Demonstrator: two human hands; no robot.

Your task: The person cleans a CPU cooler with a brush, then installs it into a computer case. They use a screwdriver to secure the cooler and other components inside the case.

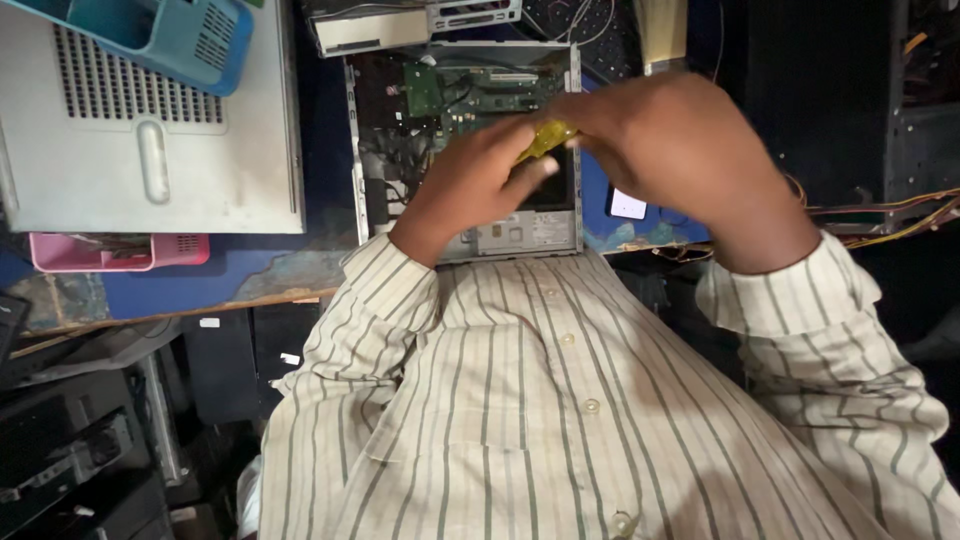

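Observation:
Both my hands meet above an opened computer case [361, 140] lying on a blue table. My right hand [680, 150] is closed around a yellow translucent tool handle [545, 138], likely a screwdriver. The fingers of my left hand [480, 175] pinch the same handle from below and the left. Inside the case a green circuit board [490, 90] and dark cables show. The tool's tip is hidden behind my hands. My striped shirt fills the lower part of the view.
A grey metal case cover [150, 140] lies at the left with a blue plastic basket [170, 30] on it and a pink tray [120, 250] below. Another dark computer chassis [900, 130] with coloured wires stands at right. Black equipment sits under the table at lower left.

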